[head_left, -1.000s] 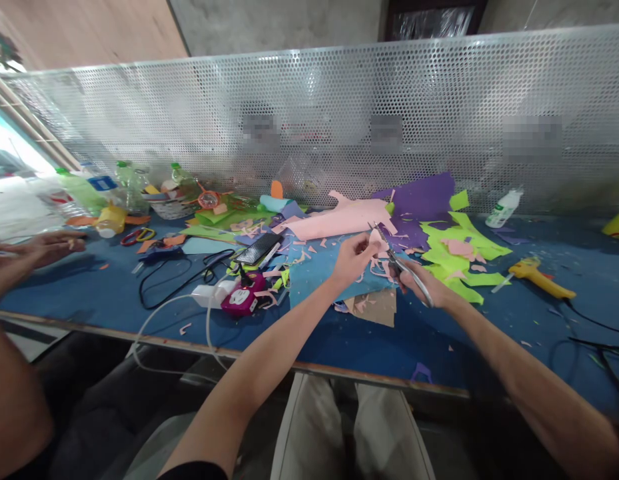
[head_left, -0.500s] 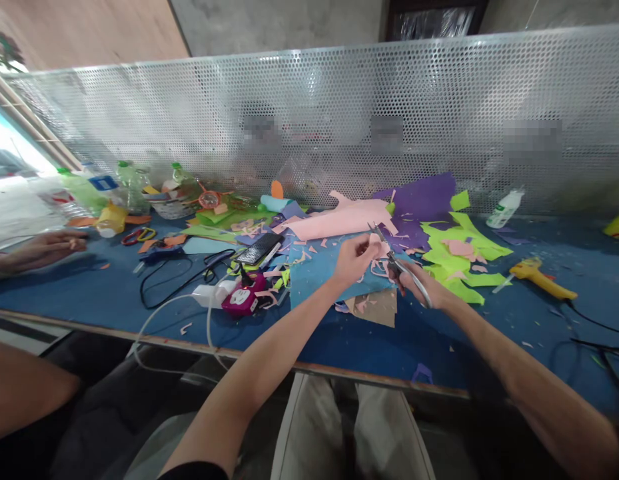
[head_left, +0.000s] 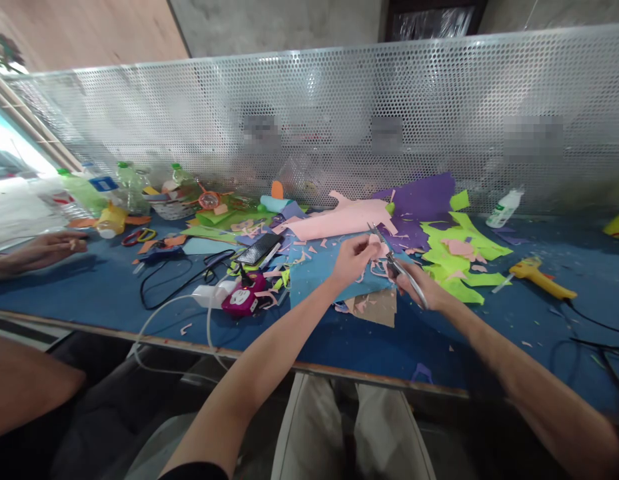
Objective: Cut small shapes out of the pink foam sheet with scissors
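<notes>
My left hand (head_left: 353, 259) pinches a small pink paper piece (head_left: 377, 249) above the blue table. My right hand (head_left: 419, 287) is closed on the handles of metal scissors (head_left: 389, 257), whose blades point up and left into the pink piece. Under both hands lie a blue sheet (head_left: 319, 270), a brown card scrap (head_left: 376, 307) and many pink offcuts.
Pink (head_left: 339, 220), purple (head_left: 422, 200) and lime (head_left: 459, 250) sheets lie behind. A yellow glue gun (head_left: 536, 277) and white bottle (head_left: 504, 208) sit right. Phone (head_left: 259, 248), charger with cables (head_left: 224, 293) and bottles (head_left: 89, 190) sit left. Another person's hand (head_left: 49, 247) rests far left. A perforated metal screen (head_left: 309, 127) backs the table.
The other person's hands at far left dropped and drew back. My hands shifted only slightly, the scissors staying at the pink piece.
</notes>
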The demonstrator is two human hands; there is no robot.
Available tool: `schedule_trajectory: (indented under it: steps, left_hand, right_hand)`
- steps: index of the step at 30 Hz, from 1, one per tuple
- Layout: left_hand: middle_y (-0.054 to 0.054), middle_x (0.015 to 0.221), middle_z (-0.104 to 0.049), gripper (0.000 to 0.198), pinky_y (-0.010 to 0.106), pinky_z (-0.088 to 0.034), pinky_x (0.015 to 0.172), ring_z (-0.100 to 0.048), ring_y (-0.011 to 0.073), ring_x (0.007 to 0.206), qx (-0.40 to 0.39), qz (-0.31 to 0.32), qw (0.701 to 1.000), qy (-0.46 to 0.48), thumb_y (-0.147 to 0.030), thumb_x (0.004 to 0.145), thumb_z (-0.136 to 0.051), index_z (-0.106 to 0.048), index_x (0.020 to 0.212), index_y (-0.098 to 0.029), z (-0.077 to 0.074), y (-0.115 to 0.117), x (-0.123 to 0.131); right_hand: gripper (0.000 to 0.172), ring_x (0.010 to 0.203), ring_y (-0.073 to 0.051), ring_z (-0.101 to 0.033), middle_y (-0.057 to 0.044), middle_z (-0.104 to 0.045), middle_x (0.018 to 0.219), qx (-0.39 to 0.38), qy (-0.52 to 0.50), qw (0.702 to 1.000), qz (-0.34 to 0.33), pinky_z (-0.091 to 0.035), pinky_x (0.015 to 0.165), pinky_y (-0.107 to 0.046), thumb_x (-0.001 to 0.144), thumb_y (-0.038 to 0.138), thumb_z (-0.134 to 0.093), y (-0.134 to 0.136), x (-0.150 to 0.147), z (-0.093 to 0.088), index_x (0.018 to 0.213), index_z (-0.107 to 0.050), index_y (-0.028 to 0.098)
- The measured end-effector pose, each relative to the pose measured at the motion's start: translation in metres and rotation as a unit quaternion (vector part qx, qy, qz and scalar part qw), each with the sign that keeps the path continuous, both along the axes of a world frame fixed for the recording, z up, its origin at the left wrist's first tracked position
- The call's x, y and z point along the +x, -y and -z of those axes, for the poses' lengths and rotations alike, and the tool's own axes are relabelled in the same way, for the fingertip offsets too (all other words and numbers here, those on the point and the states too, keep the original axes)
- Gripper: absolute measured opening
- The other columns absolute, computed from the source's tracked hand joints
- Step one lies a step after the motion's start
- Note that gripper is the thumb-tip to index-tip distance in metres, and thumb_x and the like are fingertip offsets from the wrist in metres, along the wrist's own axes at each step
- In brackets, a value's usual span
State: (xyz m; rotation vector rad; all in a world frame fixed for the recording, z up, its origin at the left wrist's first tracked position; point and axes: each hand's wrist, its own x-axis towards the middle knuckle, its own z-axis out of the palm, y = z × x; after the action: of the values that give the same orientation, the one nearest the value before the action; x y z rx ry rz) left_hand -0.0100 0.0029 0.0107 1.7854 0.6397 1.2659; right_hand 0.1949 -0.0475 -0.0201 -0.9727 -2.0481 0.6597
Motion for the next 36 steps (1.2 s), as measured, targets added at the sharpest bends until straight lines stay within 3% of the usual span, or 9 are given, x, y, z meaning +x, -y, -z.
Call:
schedule_trajectory:
  steps: [3, 9, 16, 26, 31, 36]
  left_hand:
    - [-0.002, 0.062, -0.045, 0.028, 0.026, -0.034, 0.059, -0.041, 0.01, 0.06, -0.002, 0.006, 1.0, -0.002, -0.031, 0.089, -0.056, -0.049, 0.065, -0.017, 0.0, 0.001, 0.0]
    - [-0.002, 0.063, -0.047, 0.028, 0.025, -0.035, 0.059, -0.044, 0.0103, 0.059, -0.005, 0.008, 1.0, -0.007, -0.034, 0.09, -0.056, -0.051, 0.068, -0.017, -0.002, 0.002, 0.0]
    - [-0.001, 0.063, -0.049, 0.031, 0.026, -0.038, 0.061, -0.046, 0.011, 0.06, -0.012, 0.023, 1.0, -0.013, -0.037, 0.09, -0.056, -0.051, 0.066, -0.017, 0.001, 0.0, 0.001]
    - [-0.002, 0.064, -0.05, 0.031, 0.026, -0.039, 0.061, -0.048, 0.0109, 0.06, -0.009, 0.034, 0.999, -0.007, -0.039, 0.091, -0.057, -0.053, 0.069, -0.017, 0.0, -0.001, -0.001]
    - [-0.002, 0.062, -0.05, 0.033, 0.026, -0.039, 0.062, -0.048, 0.0111, 0.06, -0.009, 0.046, 0.999, -0.003, -0.039, 0.092, -0.057, -0.053, 0.068, -0.017, 0.002, 0.0, -0.001]
    - [-0.002, 0.061, -0.049, 0.035, 0.026, -0.038, 0.062, -0.047, 0.0117, 0.061, -0.02, 0.037, 0.999, -0.008, -0.041, 0.09, -0.059, -0.05, 0.065, -0.017, 0.004, 0.001, 0.001]
  right_hand:
    - [0.054, 0.054, -0.016, -0.056, -0.001, -0.054, 0.071, -0.011, -0.007, 1.0, -0.008, -0.049, 0.052, -0.031, 0.09, 0.074, -0.034, 0.0, 0.001, 0.0, 0.087, -0.055, 0.024]
    - [0.055, 0.042, -0.014, -0.053, 0.001, -0.052, 0.064, -0.057, -0.049, 0.997, 0.0, -0.046, 0.041, -0.029, 0.087, 0.077, -0.038, 0.002, -0.005, 0.004, 0.083, -0.054, 0.025]
    - [0.058, 0.05, -0.016, -0.06, 0.0, -0.055, 0.069, -0.042, -0.064, 0.997, -0.008, -0.053, 0.051, -0.031, 0.087, 0.077, -0.035, 0.002, -0.009, 0.005, 0.087, -0.056, 0.023]
    - [0.054, 0.034, -0.012, -0.048, 0.004, -0.049, 0.049, -0.072, -0.065, 0.994, 0.054, -0.04, 0.036, -0.026, 0.085, 0.076, -0.045, 0.0, -0.011, 0.009, 0.075, -0.053, 0.023]
    - [0.057, 0.048, -0.016, -0.057, 0.001, -0.056, 0.065, -0.072, -0.069, 0.995, 0.012, -0.053, 0.049, -0.031, 0.085, 0.079, -0.038, -0.004, -0.009, 0.013, 0.087, -0.055, 0.025]
    - [0.058, 0.056, -0.017, -0.06, -0.001, -0.058, 0.078, -0.068, -0.058, 0.996, -0.004, -0.056, 0.056, -0.034, 0.086, 0.078, -0.036, -0.007, -0.006, 0.018, 0.095, -0.057, 0.024]
